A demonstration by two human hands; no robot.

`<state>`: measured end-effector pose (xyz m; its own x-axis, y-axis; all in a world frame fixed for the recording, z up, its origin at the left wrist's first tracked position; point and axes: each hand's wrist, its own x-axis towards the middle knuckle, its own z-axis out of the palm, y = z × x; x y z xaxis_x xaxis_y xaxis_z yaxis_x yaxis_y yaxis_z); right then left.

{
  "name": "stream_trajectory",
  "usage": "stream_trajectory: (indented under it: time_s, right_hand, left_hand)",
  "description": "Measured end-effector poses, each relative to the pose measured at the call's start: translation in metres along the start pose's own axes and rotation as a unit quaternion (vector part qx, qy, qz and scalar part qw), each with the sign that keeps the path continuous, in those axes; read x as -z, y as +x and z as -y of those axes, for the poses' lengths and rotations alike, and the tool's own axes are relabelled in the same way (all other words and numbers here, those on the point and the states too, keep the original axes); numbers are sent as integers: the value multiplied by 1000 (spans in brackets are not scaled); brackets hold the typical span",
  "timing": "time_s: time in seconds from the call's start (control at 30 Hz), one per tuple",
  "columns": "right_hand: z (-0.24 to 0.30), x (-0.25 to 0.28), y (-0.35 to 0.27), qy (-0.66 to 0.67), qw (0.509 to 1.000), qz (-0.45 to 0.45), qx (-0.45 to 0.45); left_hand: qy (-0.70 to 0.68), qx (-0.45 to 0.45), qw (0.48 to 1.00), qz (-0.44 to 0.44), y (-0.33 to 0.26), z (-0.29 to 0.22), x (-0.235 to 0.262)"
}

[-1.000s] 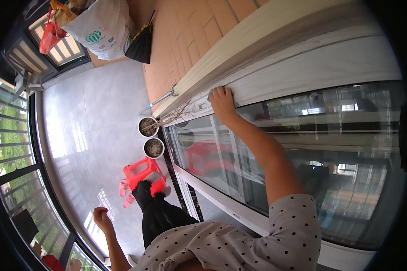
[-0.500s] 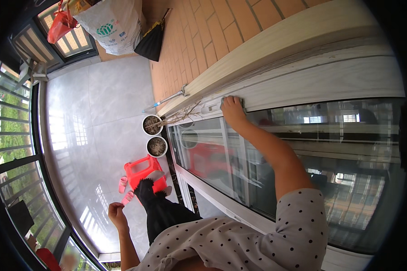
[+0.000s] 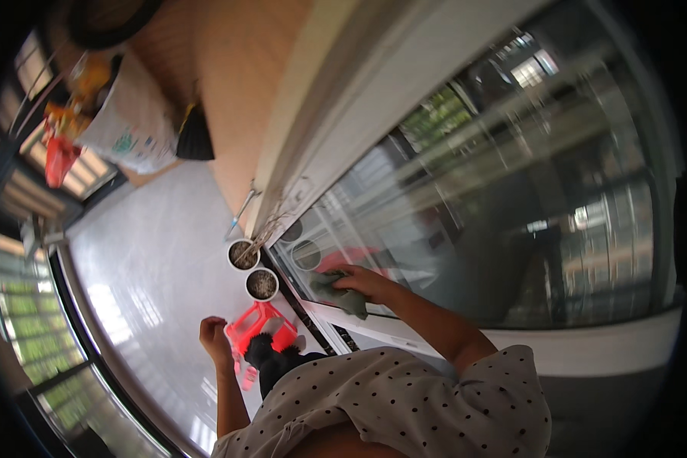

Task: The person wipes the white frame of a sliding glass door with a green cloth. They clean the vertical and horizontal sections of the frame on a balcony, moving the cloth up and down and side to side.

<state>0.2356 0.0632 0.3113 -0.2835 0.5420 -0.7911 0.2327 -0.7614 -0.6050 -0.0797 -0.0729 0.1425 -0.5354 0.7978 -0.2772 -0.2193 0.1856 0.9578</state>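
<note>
My right hand (image 3: pixel 365 281) is closed on a grey-green cloth (image 3: pixel 342 296), which lies against the lower part of a sliding glass door (image 3: pixel 466 229), close to its white frame. Part of the cloth hangs past the fingers. Off to the left, my left hand (image 3: pixel 214 333) hovers over the floor with its fingers curled, and nothing shows in it. Beneath me stands a red plastic stool (image 3: pixel 246 327), partly hidden by my dark-clothed leg (image 3: pixel 271 357).
Two white pots of soil (image 3: pixel 261 285) stand by the door track, one with dry stems. A pole with a blue section (image 3: pixel 242 211) leans at the wall. Pink slippers (image 3: pixel 249 377) lie by the stool. A large white sack (image 3: pixel 133 122) stands at the far left; railings run along the left.
My right hand and the cloth have moved from the door's white frame down onto the glass, nearer to me. The view has turned, and my left hand has shifted slightly.
</note>
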Motion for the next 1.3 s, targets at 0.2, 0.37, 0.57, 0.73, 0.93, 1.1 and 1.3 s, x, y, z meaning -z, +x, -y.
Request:
stream_trajectory:
  time_s: [0.2,0.37,0.57,0.73,0.93,1.1,1.3]
  right_hand:
    - [1,2,-154,-58,975,-109,187]
    - [3,6,-317,-258,739,-373,498]
    - [39,6,-514,-428,-61,-818,379]
    - [57,53,-505,-496,-16,-827,266]
    - [-73,77,-364,-540,174,-732,378]
    - [-178,65,-234,-459,294,-744,387]
    - [-205,20,-215,-47,518,-740,426]
  left_hand:
    - [-14,-50,982,183,24,-68,-103]
    - [5,-70,945,318,17,-69,-150]
    - [26,-41,900,433,-15,-76,-197]
    - [23,-52,872,486,-36,-84,-234]
    - [10,-58,799,598,-62,-108,-273]
    - [44,-49,738,672,-96,-146,-292]
    - [112,-155,618,762,-121,-172,-302]
